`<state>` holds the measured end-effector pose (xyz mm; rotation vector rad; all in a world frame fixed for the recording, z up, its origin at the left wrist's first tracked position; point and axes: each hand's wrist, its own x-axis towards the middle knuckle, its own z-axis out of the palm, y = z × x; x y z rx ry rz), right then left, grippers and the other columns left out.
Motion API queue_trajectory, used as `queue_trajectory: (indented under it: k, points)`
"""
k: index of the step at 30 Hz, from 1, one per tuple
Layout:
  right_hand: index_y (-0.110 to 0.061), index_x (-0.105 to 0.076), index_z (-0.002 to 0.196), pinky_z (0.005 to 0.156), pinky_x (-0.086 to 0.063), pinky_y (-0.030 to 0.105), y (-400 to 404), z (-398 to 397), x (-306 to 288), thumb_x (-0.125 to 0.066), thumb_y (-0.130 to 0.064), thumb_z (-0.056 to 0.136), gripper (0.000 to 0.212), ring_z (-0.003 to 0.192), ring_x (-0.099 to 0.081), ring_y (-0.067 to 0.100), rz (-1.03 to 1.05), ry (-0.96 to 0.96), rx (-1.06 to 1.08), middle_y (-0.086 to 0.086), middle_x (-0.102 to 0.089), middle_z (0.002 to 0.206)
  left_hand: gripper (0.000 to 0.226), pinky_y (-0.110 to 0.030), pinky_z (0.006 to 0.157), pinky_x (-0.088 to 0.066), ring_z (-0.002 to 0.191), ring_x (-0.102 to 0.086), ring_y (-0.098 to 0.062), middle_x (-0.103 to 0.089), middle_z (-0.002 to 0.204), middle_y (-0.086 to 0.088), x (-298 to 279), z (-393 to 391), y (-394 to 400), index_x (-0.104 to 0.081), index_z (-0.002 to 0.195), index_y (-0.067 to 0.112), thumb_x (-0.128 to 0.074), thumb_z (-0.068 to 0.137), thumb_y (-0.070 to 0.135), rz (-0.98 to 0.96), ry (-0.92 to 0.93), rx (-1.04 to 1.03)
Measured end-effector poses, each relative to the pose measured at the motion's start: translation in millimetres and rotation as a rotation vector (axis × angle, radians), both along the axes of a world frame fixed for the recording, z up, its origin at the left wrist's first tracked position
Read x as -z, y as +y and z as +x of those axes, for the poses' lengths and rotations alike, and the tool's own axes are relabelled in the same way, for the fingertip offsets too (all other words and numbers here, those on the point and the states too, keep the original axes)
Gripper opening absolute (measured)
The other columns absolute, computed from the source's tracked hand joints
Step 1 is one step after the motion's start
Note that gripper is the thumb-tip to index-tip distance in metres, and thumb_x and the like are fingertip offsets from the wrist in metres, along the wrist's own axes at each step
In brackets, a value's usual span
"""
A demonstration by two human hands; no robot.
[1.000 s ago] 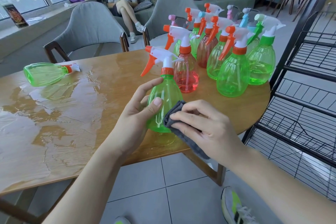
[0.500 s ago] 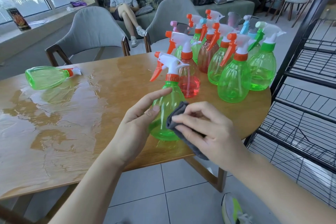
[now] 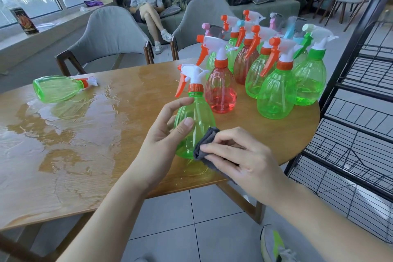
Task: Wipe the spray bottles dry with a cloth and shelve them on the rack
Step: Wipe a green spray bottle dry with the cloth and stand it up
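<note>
The left hand grips a green spray bottle standing upright near the table front edge, while the right hand pinches a grey cloth against its lower side; more bottles cluster behind, beside the black wire rack

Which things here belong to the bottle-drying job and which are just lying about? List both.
Job: green bottle held by left hand; grey cloth in right hand; standing bottles; toppled bottle; black rack.

Lying about: grey chairs; windowsill box.
</note>
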<state>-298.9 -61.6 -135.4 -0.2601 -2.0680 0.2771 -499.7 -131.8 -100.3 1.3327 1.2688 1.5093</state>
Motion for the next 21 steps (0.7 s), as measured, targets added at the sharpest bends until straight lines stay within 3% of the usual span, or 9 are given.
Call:
queue_trajectory:
  k: [5,7,9,11,13,17,21]
  points:
    - [-0.008,-0.079,0.114,0.093,-0.049,0.02,5,-7,-23,-0.075,-0.014,0.095,0.02,0.099,-0.065,0.011,-0.105,0.102,0.091,0.007,-0.067,0.107,0.053,-0.061,0.109,-0.047,0.129,-0.061,-0.042,-0.063,0.141,-0.017,-3,-4,-4,-0.054,0.147,0.036,-0.069,0.096,0.033,-0.008,0.025,0.092]
    - [-0.01,-0.078,0.117,0.095,-0.046,0.017,11,-8,-32,-0.071,-0.014,0.097,0.021,0.103,-0.063,0.005,-0.156,0.126,0.148,0.0,-0.066,0.111,0.056,-0.063,0.108,-0.049,0.129,-0.059,-0.047,-0.064,0.14,-0.017,-3,-4,-5,-0.051,0.149,0.035,-0.071,0.098,0.028,-0.012,0.04,0.14]
    - [-0.013,-0.077,0.12,0.094,-0.049,0.02,16,-7,-37,-0.069,-0.014,0.1,0.022,0.103,-0.064,0.005,-0.253,0.138,0.161,-0.004,-0.065,0.114,0.054,-0.065,0.107,-0.051,0.128,-0.058,-0.049,-0.064,0.138,-0.016,-2,-2,-6,-0.05,0.149,0.034,-0.072,0.099,0.027,-0.008,0.052,0.154]
    - [-0.015,-0.077,0.121,0.092,-0.051,0.024,17,-5,-37,-0.068,-0.015,0.101,0.022,0.102,-0.066,0.01,-0.325,0.144,0.129,-0.006,-0.066,0.113,0.05,-0.06,0.104,-0.054,0.127,-0.061,-0.041,-0.065,0.138,-0.012,1,-1,-6,-0.054,0.145,0.033,-0.07,0.098,0.026,0.014,0.058,0.127]
    - [-0.013,-0.078,0.117,0.094,-0.049,0.022,14,-4,-34,-0.069,-0.016,0.099,0.021,0.102,-0.065,0.008,-0.273,0.125,0.131,-0.006,-0.065,0.112,0.041,-0.063,0.108,-0.05,0.13,-0.061,-0.037,-0.064,0.141,-0.01,4,0,-4,-0.059,0.14,0.032,-0.069,0.101,0.026,0.044,0.043,0.088]
    - [-0.006,-0.079,0.113,0.096,-0.046,0.018,4,1,-24,-0.073,-0.009,0.095,0.02,0.101,-0.063,0.008,-0.127,0.068,0.09,0.008,-0.065,0.107,0.035,-0.079,0.113,-0.032,0.139,-0.048,-0.051,-0.058,0.146,-0.017,7,0,-1,-0.066,0.133,0.031,-0.065,0.098,0.034,0.052,0.005,0.055]
    - [-0.007,-0.078,0.114,0.095,-0.047,0.018,7,1,-27,-0.071,-0.012,0.096,0.021,0.102,-0.062,0.006,-0.137,0.107,0.116,0.007,-0.066,0.107,0.031,-0.076,0.114,-0.035,0.135,-0.052,-0.049,-0.061,0.145,-0.014,3,2,1,-0.071,0.128,0.029,-0.064,0.097,0.031,0.058,0.0,0.071]
